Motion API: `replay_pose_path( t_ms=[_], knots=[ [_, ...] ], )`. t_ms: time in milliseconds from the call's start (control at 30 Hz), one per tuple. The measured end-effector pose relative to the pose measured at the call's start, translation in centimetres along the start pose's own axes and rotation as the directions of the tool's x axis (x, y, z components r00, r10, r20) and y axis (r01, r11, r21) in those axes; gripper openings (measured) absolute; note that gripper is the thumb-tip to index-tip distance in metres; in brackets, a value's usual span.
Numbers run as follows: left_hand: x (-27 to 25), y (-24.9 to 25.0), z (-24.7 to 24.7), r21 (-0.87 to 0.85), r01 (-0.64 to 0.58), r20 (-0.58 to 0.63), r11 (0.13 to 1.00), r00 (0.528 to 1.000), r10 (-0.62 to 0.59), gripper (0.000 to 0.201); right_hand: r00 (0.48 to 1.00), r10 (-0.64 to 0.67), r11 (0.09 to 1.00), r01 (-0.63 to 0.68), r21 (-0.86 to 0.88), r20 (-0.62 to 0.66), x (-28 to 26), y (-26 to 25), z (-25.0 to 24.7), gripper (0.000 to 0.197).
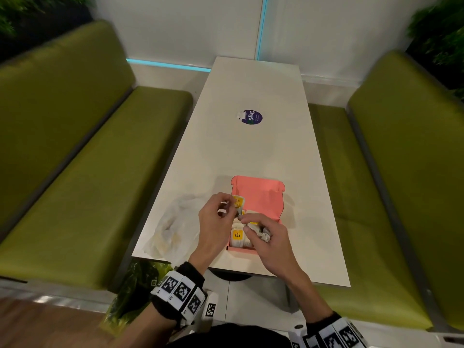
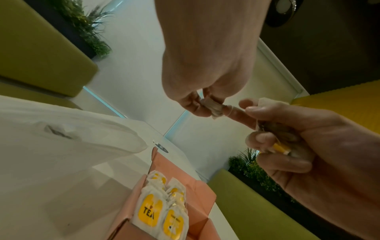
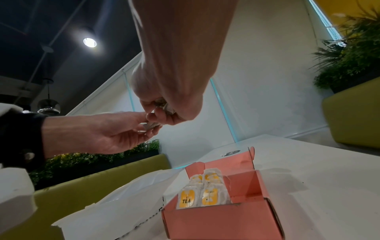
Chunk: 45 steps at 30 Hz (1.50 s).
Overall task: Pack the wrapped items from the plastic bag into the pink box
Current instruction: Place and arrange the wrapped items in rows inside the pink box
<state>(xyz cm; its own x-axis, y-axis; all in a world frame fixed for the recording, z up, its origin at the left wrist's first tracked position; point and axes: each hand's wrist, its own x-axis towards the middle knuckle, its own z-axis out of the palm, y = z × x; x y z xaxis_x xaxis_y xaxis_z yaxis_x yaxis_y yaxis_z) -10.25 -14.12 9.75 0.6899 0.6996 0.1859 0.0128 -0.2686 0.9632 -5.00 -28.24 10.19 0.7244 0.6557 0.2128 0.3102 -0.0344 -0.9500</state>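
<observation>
Above the pink box (image 1: 261,197) on the worktop (image 1: 251,146), the left hand (image 1: 216,229) pinches one tea packet (image 1: 238,202). The right hand (image 1: 270,243) clutches a crumpled bunch of packets (image 1: 262,233). More packets (image 3: 197,197) stand inside the box; the plastic bag (image 1: 173,226) lies left of it.

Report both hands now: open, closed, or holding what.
Left hand: closed, pinching a wrapped tea bag above the pink box.
Right hand: closed, gripping a bunch of wrapped tea bags.

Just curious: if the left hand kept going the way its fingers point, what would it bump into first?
Most likely the right hand, whose fingertips sit just across from the left hand above the pink box; depth is uncertain.
</observation>
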Motion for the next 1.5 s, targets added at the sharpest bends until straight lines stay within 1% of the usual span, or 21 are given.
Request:
replay_pose_path(
  t_ms=[67, 167, 233, 300, 333, 400, 500, 567, 667, 733, 767, 833, 900, 1000, 1067, 1133, 1233, 1300, 1400, 1467, 1500],
  knots=[
    [-0.1, -0.1, 0.0, 0.028, -0.037, 0.001, 0.999, 0.999, 0.037, 0.037, 0.999, -0.034, 0.999, 0.034, 0.007, -0.020, 0.0, 0.1, 0.1, 0.020],
    [-0.3, -0.2, 0.0, 0.040, -0.036, -0.014, 0.999, 0.999, 0.037, 0.040, 0.996, -0.085, 0.996, 0.085, -0.036, 0.005, -0.1, 0.4, 0.3, 0.025],
    [-0.3, -0.3, -0.1, 0.041, -0.023, -0.024, 0.999, 0.999, 0.024, 0.040, 0.992, -0.108, 0.987, 0.115, -0.113, 0.067, -0.4, 0.7, 0.3, 0.032],
    [-0.2, -0.4, -0.3, 0.031, -0.010, -0.030, 0.999, 1.000, 0.011, 0.037, 0.983, -0.099, 0.971, 0.129, -0.201, 0.153, -0.6, 1.4, 0.3, 0.038],
    [-0.1, -0.4, -0.3, 0.011, -0.001, -0.032, 1.000, 0.999, 0.001, 0.034, 0.979, -0.080, 0.968, 0.121, -0.219, 0.186, -0.7, 1.7, 0.2, 0.039],
    [-0.1, -0.1, -0.3, -0.046, 0.021, -0.041, 0.999, 0.999, -0.023, 0.029, 0.979, -0.009, 0.981, 0.048, -0.189, 0.205, -0.8, 1.8, 0.0, 0.040],
    [-0.1, 0.3, -0.2, -0.115, 0.024, -0.067, 0.993, 0.997, -0.032, 0.023, 0.975, 0.098, 0.993, -0.082, -0.086, 0.201, -0.8, 1.3, -0.6, 0.044],
    [-0.1, 0.3, -0.2, -0.133, 0.028, -0.055, 0.991, 0.998, -0.036, 0.020, 0.979, 0.123, 0.992, -0.114, -0.060, 0.165, -0.5, 0.9, -1.2, 0.038],
    [0.0, -0.1, -0.1, -0.139, 0.033, 0.009, 0.990, 0.999, -0.032, 0.020, 0.992, 0.125, 0.991, -0.125, -0.038, -0.002, 0.8, -0.1, -2.1, 0.020],
    [0.0, -0.1, 0.1, -0.138, 0.023, 0.067, 0.990, 0.998, -0.014, 0.022, 0.990, 0.109, 0.989, -0.118, -0.094, -0.091, 2.0, -0.6, -2.7, 0.015],
    [0.0, 0.0, 0.3, -0.147, 0.018, 0.099, 0.989, 0.995, -0.004, 0.021, 0.992, 0.097, 0.982, -0.109, -0.156, -0.081, 2.6, -0.8, -2.9, 0.015],
    [-0.1, 0.1, 0.6, -0.176, 0.013, 0.169, 0.984, 0.985, 0.018, 0.016, 0.996, 0.083, 0.951, -0.074, -0.301, 0.016, 3.8, -0.9, -3.3, 0.011],
    [-0.1, 0.0, 0.8, -0.182, 0.022, 0.246, 0.983, 0.969, 0.024, 0.015, 0.993, 0.061, 0.919, -0.017, -0.394, 0.100, 4.6, -1.0, -3.5, 0.003],
    [-0.1, -0.4, 0.9, -0.134, 0.029, 0.351, 0.991, 0.936, 0.020, 0.021, 0.991, 0.060, 0.914, -0.006, -0.406, 0.119, 4.8, -1.1, -4.2, 0.004],
    [0.0, -1.0, 1.1, -0.067, 0.001, 0.402, 0.998, 0.915, 0.026, 0.016, 0.988, 0.080, 0.913, -0.019, -0.408, 0.135, 4.7, -1.0, -4.7, 0.005],
    [0.0, -1.5, 1.3, -0.020, -0.015, 0.426, 1.000, 0.904, 0.022, 0.009, 0.988, 0.088, 0.907, -0.027, -0.420, 0.126, 4.7, -0.7, -5.0, 0.005],
    [-0.2, -2.0, 1.6, 0.007, -0.016, 0.444, 1.000, 0.896, 0.011, 0.013, 0.988, 0.101, 0.898, -0.039, -0.439, 0.119, 4.6, -0.1, -5.1, 0.005],
    [-0.3, -2.4, 1.6, 0.053, -0.046, 0.448, 0.998, 0.894, 0.018, 0.012, 0.983, 0.121, 0.881, -0.041, -0.470, 0.141, 4.3, 0.7, -5.0, 0.005],
    [-0.4, -3.9, 1.6, 0.184, -0.093, 0.499, 0.979, 0.867, -0.011, 0.005, 0.963, 0.190, 0.840, -0.059, -0.539, 0.191, 3.6, 2.7, -4.4, 0.007],
    [-0.8, -4.7, 1.3, 0.242, -0.072, 0.536, 0.967, 0.841, -0.071, 0.015, 0.940, 0.267, 0.814, -0.102, -0.572, 0.214, 3.2, 4.1, -4.0, 0.007],
    [-1.1, -5.0, 1.1, 0.262, -0.054, 0.538, 0.964, 0.837, -0.099, 0.022, 0.927, 0.302, 0.802, -0.120, -0.585, 0.223, 3.0, 4.8, -3.8, 0.007]
  ],
)
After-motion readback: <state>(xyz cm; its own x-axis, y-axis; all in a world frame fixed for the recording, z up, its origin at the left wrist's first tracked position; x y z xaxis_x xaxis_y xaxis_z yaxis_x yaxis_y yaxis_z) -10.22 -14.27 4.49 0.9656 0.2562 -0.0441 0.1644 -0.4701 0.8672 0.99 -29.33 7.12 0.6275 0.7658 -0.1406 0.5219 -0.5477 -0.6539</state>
